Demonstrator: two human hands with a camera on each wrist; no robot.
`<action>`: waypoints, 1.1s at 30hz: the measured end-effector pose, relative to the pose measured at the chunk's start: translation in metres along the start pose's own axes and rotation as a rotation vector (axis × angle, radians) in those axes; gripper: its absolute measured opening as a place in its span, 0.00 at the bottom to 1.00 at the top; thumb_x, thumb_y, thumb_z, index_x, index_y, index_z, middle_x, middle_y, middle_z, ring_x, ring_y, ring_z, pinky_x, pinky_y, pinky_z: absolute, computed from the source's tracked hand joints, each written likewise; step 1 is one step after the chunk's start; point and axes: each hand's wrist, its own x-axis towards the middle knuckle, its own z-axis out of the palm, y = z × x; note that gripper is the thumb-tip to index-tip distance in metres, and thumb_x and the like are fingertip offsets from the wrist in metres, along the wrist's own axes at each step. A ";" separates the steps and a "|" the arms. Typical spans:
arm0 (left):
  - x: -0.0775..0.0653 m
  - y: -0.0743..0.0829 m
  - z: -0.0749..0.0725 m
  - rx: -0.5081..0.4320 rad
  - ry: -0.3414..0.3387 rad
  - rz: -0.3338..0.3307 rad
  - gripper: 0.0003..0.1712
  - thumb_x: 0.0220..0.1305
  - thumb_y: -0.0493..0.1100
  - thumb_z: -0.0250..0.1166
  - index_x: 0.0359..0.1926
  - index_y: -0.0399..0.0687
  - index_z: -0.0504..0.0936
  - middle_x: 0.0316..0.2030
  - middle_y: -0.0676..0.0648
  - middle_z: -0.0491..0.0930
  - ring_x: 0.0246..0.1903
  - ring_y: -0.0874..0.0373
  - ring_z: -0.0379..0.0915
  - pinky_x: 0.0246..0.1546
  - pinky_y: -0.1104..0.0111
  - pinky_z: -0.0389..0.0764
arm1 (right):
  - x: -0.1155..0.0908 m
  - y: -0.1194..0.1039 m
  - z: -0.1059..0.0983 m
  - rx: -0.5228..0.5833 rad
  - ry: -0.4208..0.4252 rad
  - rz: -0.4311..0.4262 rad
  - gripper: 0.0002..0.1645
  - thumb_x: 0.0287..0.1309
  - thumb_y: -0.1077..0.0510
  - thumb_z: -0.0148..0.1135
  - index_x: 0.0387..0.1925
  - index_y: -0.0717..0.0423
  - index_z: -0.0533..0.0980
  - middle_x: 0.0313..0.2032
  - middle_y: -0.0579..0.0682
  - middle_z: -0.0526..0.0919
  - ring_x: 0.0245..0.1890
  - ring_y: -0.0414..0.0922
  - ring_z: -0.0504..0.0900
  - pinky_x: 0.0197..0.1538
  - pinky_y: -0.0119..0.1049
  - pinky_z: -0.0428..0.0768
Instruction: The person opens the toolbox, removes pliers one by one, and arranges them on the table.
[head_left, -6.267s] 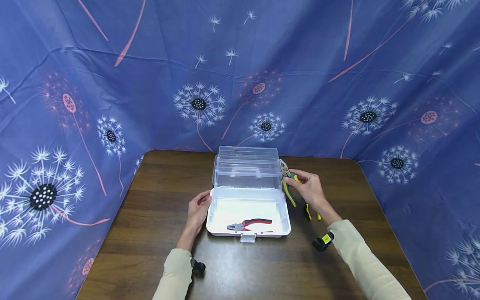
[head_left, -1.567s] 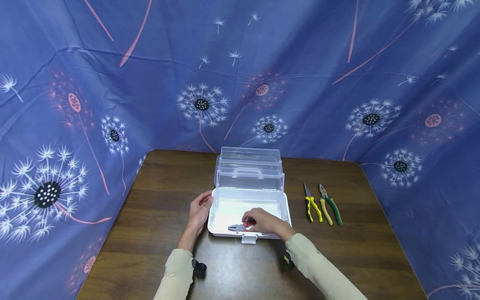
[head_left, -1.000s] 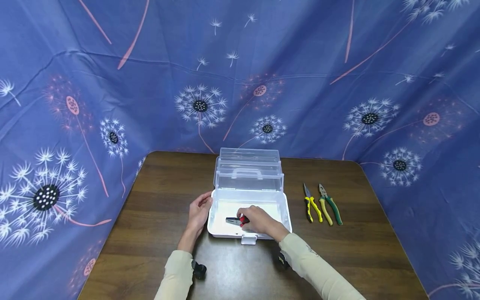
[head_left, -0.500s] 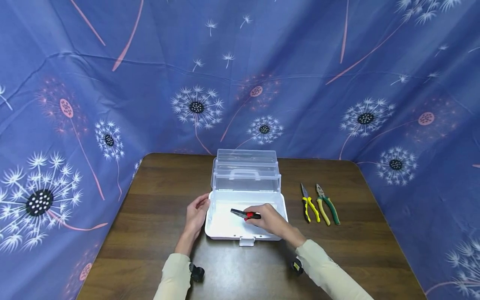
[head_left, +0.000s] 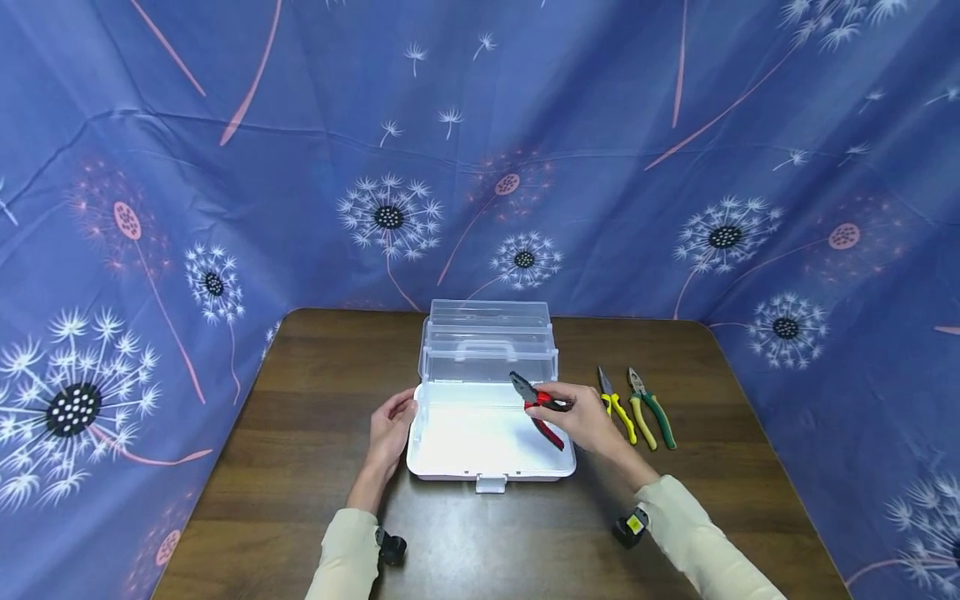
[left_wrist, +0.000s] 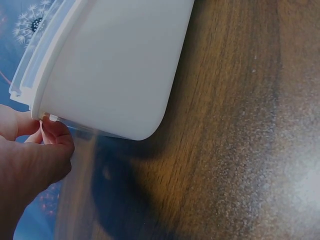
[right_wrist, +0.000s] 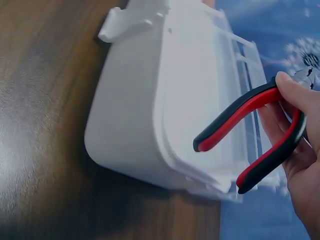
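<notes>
A white plastic toolbox (head_left: 491,442) stands on the table with its clear lid (head_left: 491,329) raised at the back. My left hand (head_left: 392,429) pinches the box's left rim; in the left wrist view, thumb and fingers (left_wrist: 55,137) meet at the rim's corner. Above the right part of the box, my right hand (head_left: 585,417) holds combination pliers (head_left: 542,398) with red and black handles near their pivot. Their head points up and left. The right wrist view shows the handles (right_wrist: 250,107) spread apart over the box's side, the steel head partly hidden behind the hand.
To the right of the box lie yellow-and-black long-nose pliers (head_left: 618,412), partly behind the right hand, and green-and-yellow pliers (head_left: 651,408). The box's front latch (head_left: 491,483) hangs down. A blue dandelion-print cloth (head_left: 300,167) surrounds the brown wooden table (head_left: 315,433).
The green-and-yellow pliers were set down on the table at right. The red-and-black pliers were then taken from the box floor, lifted and moved rightward. The left hand stays at the rim.
</notes>
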 end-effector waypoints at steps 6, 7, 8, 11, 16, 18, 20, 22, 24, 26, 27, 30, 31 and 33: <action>0.000 0.000 -0.002 0.007 0.013 0.004 0.19 0.75 0.33 0.59 0.62 0.28 0.78 0.50 0.36 0.80 0.47 0.58 0.74 0.46 0.79 0.75 | 0.001 0.011 -0.030 0.066 0.077 0.052 0.24 0.56 0.56 0.78 0.53 0.61 0.84 0.40 0.53 0.91 0.38 0.41 0.87 0.38 0.30 0.83; 0.000 -0.001 -0.002 0.015 0.016 -0.001 0.19 0.75 0.34 0.59 0.62 0.29 0.78 0.51 0.36 0.80 0.47 0.58 0.74 0.46 0.79 0.75 | 0.000 0.013 -0.036 0.052 0.092 0.068 0.25 0.56 0.56 0.78 0.54 0.61 0.84 0.40 0.53 0.91 0.37 0.40 0.87 0.36 0.30 0.82; 0.000 -0.001 -0.002 0.021 0.018 -0.002 0.19 0.75 0.34 0.59 0.62 0.29 0.78 0.51 0.36 0.80 0.47 0.58 0.74 0.46 0.79 0.75 | 0.000 0.015 -0.041 0.042 0.102 0.085 0.26 0.56 0.55 0.78 0.54 0.61 0.83 0.41 0.53 0.90 0.37 0.39 0.86 0.35 0.30 0.81; -0.001 -0.002 -0.003 0.022 0.020 -0.011 0.19 0.75 0.34 0.59 0.62 0.29 0.78 0.52 0.35 0.79 0.49 0.56 0.74 0.46 0.79 0.75 | -0.001 0.023 -0.057 0.028 0.136 0.164 0.28 0.56 0.51 0.78 0.56 0.59 0.83 0.42 0.52 0.90 0.35 0.38 0.85 0.31 0.30 0.77; -0.001 -0.002 -0.003 -0.007 0.007 -0.007 0.19 0.75 0.32 0.59 0.63 0.27 0.77 0.53 0.33 0.79 0.50 0.55 0.74 0.47 0.79 0.75 | -0.003 0.040 -0.082 0.134 0.170 0.246 0.33 0.59 0.51 0.77 0.61 0.63 0.79 0.43 0.45 0.90 0.39 0.39 0.88 0.36 0.31 0.84; -0.002 -0.002 -0.003 -0.002 0.004 -0.005 0.20 0.75 0.33 0.59 0.63 0.27 0.77 0.54 0.33 0.79 0.50 0.56 0.74 0.47 0.79 0.75 | -0.004 0.048 -0.092 0.174 0.184 0.263 0.34 0.60 0.52 0.75 0.63 0.65 0.77 0.42 0.40 0.90 0.38 0.39 0.89 0.37 0.31 0.85; -0.002 -0.002 -0.004 0.008 0.000 0.001 0.20 0.75 0.34 0.59 0.63 0.26 0.76 0.54 0.33 0.78 0.50 0.56 0.74 0.46 0.79 0.75 | -0.006 0.056 -0.102 0.207 0.199 0.278 0.35 0.61 0.54 0.75 0.65 0.67 0.75 0.41 0.35 0.89 0.38 0.38 0.89 0.39 0.31 0.85; -0.003 -0.001 -0.004 0.009 0.003 -0.001 0.20 0.75 0.35 0.59 0.63 0.27 0.76 0.54 0.33 0.78 0.49 0.57 0.74 0.46 0.79 0.75 | -0.007 0.064 -0.112 0.227 0.214 0.288 0.36 0.61 0.55 0.75 0.65 0.67 0.74 0.41 0.33 0.89 0.38 0.38 0.89 0.39 0.30 0.85; -0.003 -0.001 -0.004 0.000 0.001 0.000 0.20 0.75 0.34 0.59 0.63 0.26 0.76 0.54 0.33 0.79 0.48 0.58 0.74 0.45 0.79 0.75 | -0.010 0.072 -0.121 0.235 0.226 0.297 0.36 0.61 0.55 0.74 0.66 0.67 0.74 0.40 0.32 0.88 0.37 0.37 0.89 0.39 0.30 0.85; -0.003 0.000 -0.003 -0.005 0.002 -0.001 0.20 0.75 0.34 0.59 0.63 0.26 0.76 0.53 0.34 0.79 0.47 0.59 0.74 0.45 0.79 0.75 | -0.013 0.079 -0.129 0.262 0.238 0.311 0.36 0.61 0.56 0.74 0.66 0.67 0.73 0.40 0.33 0.89 0.36 0.39 0.89 0.39 0.31 0.86; -0.003 0.000 -0.003 -0.010 0.004 -0.004 0.20 0.75 0.33 0.59 0.63 0.27 0.76 0.53 0.34 0.79 0.46 0.60 0.74 0.46 0.79 0.75 | -0.014 0.083 -0.133 0.262 0.242 0.317 0.36 0.61 0.56 0.74 0.67 0.67 0.73 0.39 0.33 0.89 0.35 0.39 0.90 0.39 0.31 0.86; -0.002 -0.001 -0.001 -0.010 0.003 -0.006 0.19 0.75 0.33 0.59 0.63 0.27 0.77 0.52 0.34 0.79 0.46 0.61 0.74 0.46 0.79 0.76 | -0.017 0.095 -0.144 0.231 0.251 0.345 0.38 0.62 0.54 0.74 0.68 0.67 0.72 0.39 0.31 0.88 0.35 0.38 0.89 0.39 0.30 0.85; -0.001 -0.001 -0.001 -0.011 0.004 -0.002 0.19 0.75 0.32 0.59 0.63 0.27 0.77 0.52 0.34 0.79 0.46 0.61 0.74 0.46 0.79 0.75 | -0.019 0.098 -0.148 0.196 0.256 0.355 0.39 0.62 0.52 0.74 0.68 0.67 0.72 0.39 0.29 0.87 0.36 0.36 0.89 0.40 0.29 0.85; -0.004 0.004 -0.001 -0.013 -0.002 0.010 0.19 0.75 0.32 0.58 0.62 0.25 0.76 0.52 0.32 0.79 0.47 0.57 0.75 0.46 0.79 0.76 | -0.022 0.105 -0.156 0.114 0.261 0.384 0.41 0.62 0.48 0.74 0.69 0.66 0.71 0.42 0.31 0.87 0.37 0.31 0.86 0.40 0.26 0.83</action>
